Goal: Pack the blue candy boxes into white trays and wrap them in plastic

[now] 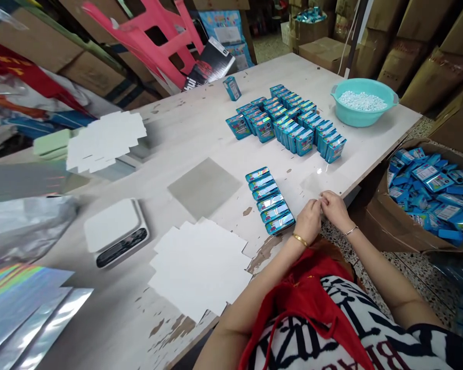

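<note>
My left hand (308, 222) and my right hand (335, 208) meet near the table's right front edge, fingers pinched together. Between them they grip a thin clear plastic piece (315, 184), bag or film, that lies over the tabletop; its exact shape is hard to make out. Left of my left hand stands a row of several blue candy boxes (269, 200), their narrow sides up. Farther back, a larger group of blue boxes (289, 121) stands upright in rows.
A turquoise basin (360, 118) of small white pieces sits at the back right. A carton (374, 205) of blue packs stands beside the table. White cut card (202, 264), a white scale (116, 231), a grey square sheet (204, 187) and a lone blue box (232, 88) occupy the tabletop.
</note>
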The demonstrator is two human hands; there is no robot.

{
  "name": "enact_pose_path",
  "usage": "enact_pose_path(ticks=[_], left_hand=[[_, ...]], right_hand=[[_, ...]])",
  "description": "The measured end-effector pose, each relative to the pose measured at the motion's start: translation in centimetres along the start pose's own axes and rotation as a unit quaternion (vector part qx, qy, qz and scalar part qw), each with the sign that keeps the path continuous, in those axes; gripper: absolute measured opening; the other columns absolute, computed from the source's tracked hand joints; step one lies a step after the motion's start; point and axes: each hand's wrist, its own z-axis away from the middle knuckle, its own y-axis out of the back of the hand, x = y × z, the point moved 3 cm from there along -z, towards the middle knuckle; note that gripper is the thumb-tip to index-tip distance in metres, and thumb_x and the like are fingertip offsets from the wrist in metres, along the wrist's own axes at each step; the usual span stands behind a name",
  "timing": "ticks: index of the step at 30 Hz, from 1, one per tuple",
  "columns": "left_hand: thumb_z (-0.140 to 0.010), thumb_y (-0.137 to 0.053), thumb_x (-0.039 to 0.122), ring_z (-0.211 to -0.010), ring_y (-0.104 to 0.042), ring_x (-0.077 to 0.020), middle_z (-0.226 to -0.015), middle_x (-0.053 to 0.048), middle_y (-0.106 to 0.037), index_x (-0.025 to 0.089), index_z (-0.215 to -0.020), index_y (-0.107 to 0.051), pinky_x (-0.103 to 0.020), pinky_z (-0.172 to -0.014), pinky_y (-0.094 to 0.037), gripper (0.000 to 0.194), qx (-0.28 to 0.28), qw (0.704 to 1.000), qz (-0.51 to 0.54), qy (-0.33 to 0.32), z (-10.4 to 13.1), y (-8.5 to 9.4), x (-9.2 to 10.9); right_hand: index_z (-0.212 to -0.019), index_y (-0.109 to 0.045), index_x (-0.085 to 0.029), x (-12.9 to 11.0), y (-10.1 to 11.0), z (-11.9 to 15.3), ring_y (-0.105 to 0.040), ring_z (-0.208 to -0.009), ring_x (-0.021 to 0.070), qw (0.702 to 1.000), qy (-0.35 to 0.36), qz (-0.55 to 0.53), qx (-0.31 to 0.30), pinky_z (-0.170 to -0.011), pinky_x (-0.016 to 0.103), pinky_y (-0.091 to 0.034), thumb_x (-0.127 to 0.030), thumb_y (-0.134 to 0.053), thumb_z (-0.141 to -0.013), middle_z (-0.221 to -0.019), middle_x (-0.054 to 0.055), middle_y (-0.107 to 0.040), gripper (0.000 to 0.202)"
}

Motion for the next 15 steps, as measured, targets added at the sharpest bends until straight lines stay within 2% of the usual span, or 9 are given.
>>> enact_pose_path(ticks=[3,5,7,9,11,12,13,14,15], left_hand=[[-0.089,-0.038,0.007,-0.127,-0.052,-0.0278,-0.130,-0.021,-0.057,0.009,-0.122,-0.056,-0.047,-0.111,-0.037,0.038,-0.074,0.991,-0.108,-0.016,-1.2,-1.2,-0.2],[-0.091,-0.041,0.012,-0.141,-0.037,-0.0323,-0.146,-0.022,-0.046,0.008,-0.132,-0.053,-0.053,-0.117,-0.025,0.043,-0.085,0.985,-0.142,-0.038,-2.6,-1.3,0.5],[-0.090,-0.045,0.015,-0.144,-0.031,-0.0357,-0.147,-0.022,-0.045,0.009,-0.133,-0.053,-0.059,-0.119,-0.017,0.044,-0.096,0.983,-0.153,-0.039,-3.8,-0.6,1.2],[-0.089,-0.050,0.016,-0.136,-0.043,-0.0354,-0.136,-0.020,-0.057,0.011,-0.126,-0.060,-0.060,-0.117,-0.020,0.039,-0.129,0.983,-0.120,-0.049,-4.2,1.1,1.7],[-0.089,-0.052,0.020,-0.119,-0.059,-0.0286,-0.118,-0.015,-0.068,0.016,-0.114,-0.067,-0.051,-0.112,-0.035,0.029,-0.156,0.983,-0.019,-0.096,-3.3,3.9,1.7],[-0.091,-0.051,0.024,-0.111,-0.064,-0.0246,-0.112,-0.012,-0.071,0.019,-0.110,-0.069,-0.045,-0.106,-0.042,0.026,-0.140,0.982,0.050,-0.117,-2.5,5.7,1.4],[-0.093,-0.050,0.028,-0.104,-0.066,-0.0212,-0.107,-0.009,-0.072,0.022,-0.106,-0.069,-0.040,-0.100,-0.047,0.024,-0.096,0.981,0.120,-0.120,-1.6,7.7,0.6],[-0.094,-0.050,0.033,-0.101,-0.066,-0.0194,-0.106,-0.008,-0.072,0.023,-0.104,-0.069,-0.036,-0.096,-0.050,0.024,-0.011,0.980,0.178,-0.091,-0.6,9.8,-0.8],[-0.095,-0.049,0.038,-0.102,-0.065,-0.0185,-0.106,-0.008,-0.071,0.023,-0.103,-0.069,-0.035,-0.094,-0.050,0.026,0.098,0.971,0.217,-0.029,0.4,11.7,-2.7]], right_hand=[[-0.073,-0.056,-0.021,-1.0,1.9,0.3,-0.058,-0.094,0.0225,0.998,0.029,0.022,0.053,-0.085,0.038,-0.048,-0.014,-0.043,-0.085,-0.092,0.009,-0.066,0.019],[-0.074,-0.056,-0.022,-2.8,3.7,0.5,-0.058,-0.105,0.0243,0.991,0.085,0.032,0.094,-0.093,0.044,-0.048,-0.013,-0.043,-0.086,-0.103,0.011,-0.068,0.021],[-0.075,-0.057,-0.023,-4.6,5.3,0.5,-0.056,-0.115,0.0246,0.982,0.137,0.040,0.126,-0.100,0.047,-0.046,-0.013,-0.043,-0.088,-0.112,0.010,-0.068,0.021],[-0.076,-0.057,-0.023,-5.9,6.4,0.1,-0.053,-0.121,0.0249,0.974,0.164,0.052,0.150,-0.103,0.048,-0.044,-0.013,-0.044,-0.089,-0.120,0.009,-0.066,0.021],[-0.076,-0.057,-0.022,-6.1,6.5,-0.8,-0.052,-0.122,0.0257,0.970,0.169,0.064,0.160,-0.104,0.049,-0.044,-0.011,-0.044,-0.087,-0.125,0.009,-0.065,0.020],[-0.076,-0.057,-0.022,-5.9,6.1,-1.4,-0.052,-0.122,0.0261,0.971,0.166,0.068,0.158,-0.103,0.049,-0.044,-0.009,-0.044,-0.086,-0.126,0.010,-0.065,0.021],[-0.076,-0.057,-0.021,-5.6,5.4,-2.0,-0.052,-0.121,0.0264,0.972,0.162,0.072,0.152,-0.103,0.049,-0.044,-0.007,-0.044,-0.085,-0.126,0.010,-0.065,0.021],[-0.077,-0.058,-0.021,-5.3,4.6,-2.6,-0.052,-0.121,0.0268,0.974,0.158,0.075,0.143,-0.104,0.049,-0.044,-0.006,-0.044,-0.084,-0.126,0.011,-0.065,0.022],[-0.078,-0.059,-0.021,-5.0,3.5,-3.2,-0.052,-0.121,0.0273,0.976,0.155,0.079,0.130,-0.104,0.049,-0.044,-0.006,-0.045,-0.083,-0.126,0.011,-0.064,0.021]])
